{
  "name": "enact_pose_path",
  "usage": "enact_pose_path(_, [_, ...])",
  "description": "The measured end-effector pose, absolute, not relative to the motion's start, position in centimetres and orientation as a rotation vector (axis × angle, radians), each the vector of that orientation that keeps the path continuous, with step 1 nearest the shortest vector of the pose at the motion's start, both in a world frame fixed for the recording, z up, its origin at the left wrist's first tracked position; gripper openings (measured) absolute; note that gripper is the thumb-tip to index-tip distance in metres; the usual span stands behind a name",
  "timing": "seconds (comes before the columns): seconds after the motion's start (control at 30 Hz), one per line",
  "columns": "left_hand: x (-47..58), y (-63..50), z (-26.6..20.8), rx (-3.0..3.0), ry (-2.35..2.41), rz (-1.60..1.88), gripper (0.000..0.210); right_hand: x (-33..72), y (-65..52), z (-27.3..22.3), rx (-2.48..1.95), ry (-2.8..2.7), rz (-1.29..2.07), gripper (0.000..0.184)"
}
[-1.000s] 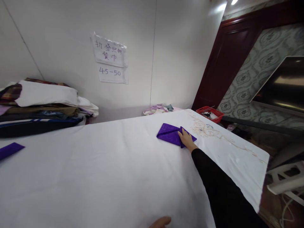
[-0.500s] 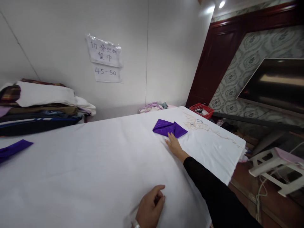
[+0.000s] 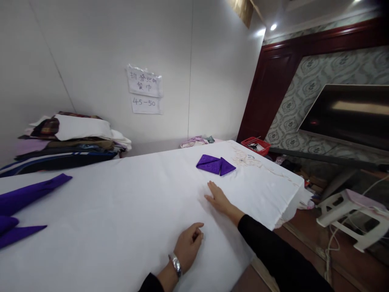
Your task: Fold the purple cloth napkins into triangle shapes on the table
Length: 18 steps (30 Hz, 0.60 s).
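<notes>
On the white tablecloth [image 3: 130, 215] a folded purple napkin [image 3: 209, 163] lies flat, its right end turned into a triangular point. Just in front of it my right hand [image 3: 219, 198] hovers over or rests on the cloth with fingers stretched, apart from the napkin and holding nothing. Nearer to me is my left hand [image 3: 187, 245], a silver bracelet on its wrist. Its fingers are loosely curled, with a gap between thumb and forefinger and nothing visible in them. At the left edge another purple cloth [image 3: 27, 196], partly out of view, shows pointed ends.
A pile of folded clothes [image 3: 82, 140] stands at the back left by the wall. Paper signs [image 3: 146, 91] hang above. A red basket [image 3: 257, 146] sits at the far right corner, and a plastic stool [image 3: 354, 219] stands on the floor to the right.
My right hand has come off the purple napkin and drawn back toward me. The view has turned left, showing more of the other purple cloth and my left wrist.
</notes>
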State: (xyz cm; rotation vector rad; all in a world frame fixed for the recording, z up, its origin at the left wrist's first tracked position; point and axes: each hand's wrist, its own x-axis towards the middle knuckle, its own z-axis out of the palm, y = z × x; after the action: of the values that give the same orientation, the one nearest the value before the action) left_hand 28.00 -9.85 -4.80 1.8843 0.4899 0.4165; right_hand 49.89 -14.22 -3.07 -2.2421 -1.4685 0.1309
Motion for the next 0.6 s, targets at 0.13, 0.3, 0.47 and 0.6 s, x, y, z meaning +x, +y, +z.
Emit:
enact_pose_path(0.13, [27.7, -9.7, -5.1, 1.92, 0.486, 0.395, 0.033, 53.2, -13.3, -1.8, -2.525, -1.32, -0.004, 0.058])
enact_pose_path(0.3, [28.1, -9.3, -5.9, 1.942, 0.472, 0.341, 0.032, 56.9, -11.1, -2.4, -2.723, -1.226, -0.114, 0.057])
enact_pose_path(0.47, [28.3, -8.8, -6.6, 1.937, 0.449, 0.303, 0.031, 59.7, -8.4, -3.6, -2.76, -1.233, -0.134, 0.061])
enact_pose_path(0.6, [28.3, -8.6, -7.2, 1.959, 0.437, 0.268, 0.032, 61.1, -7.2, -4.3, -2.777, -1.226, -0.089, 0.061])
